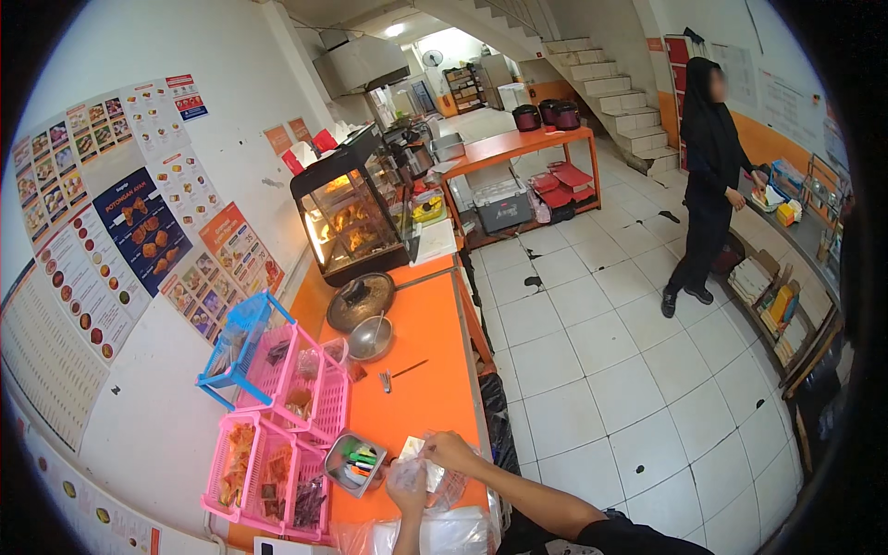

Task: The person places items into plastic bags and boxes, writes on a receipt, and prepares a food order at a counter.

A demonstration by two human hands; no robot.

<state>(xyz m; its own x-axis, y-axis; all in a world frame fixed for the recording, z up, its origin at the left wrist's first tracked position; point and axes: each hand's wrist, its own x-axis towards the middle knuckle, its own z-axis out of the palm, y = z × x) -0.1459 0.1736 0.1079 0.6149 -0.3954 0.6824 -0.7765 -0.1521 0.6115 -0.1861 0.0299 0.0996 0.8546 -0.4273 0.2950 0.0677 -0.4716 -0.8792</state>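
My left hand [408,485] holds a crumpled clear plastic bag [405,474] over the near end of the orange table [409,409]. My right hand [447,451] is just beside it, with its fingertips pinched at the bag's upper edge. Partly behind the hands lies a small white packet or paper [414,446]. More clear plastic [454,485] spreads under my right wrist. Left of my left hand stands a metal container [355,465] with several markers in it. A stack of white plastic bags [444,534] lies at the table's near edge.
Pink baskets [267,472] with packets and a blue basket [239,340] stand along the wall. Beyond are a metal bowl [371,338], a pan lid [361,302] and a glass food warmer [354,215]. A person in black [707,173] stands at a counter [798,222] across the tiled floor.
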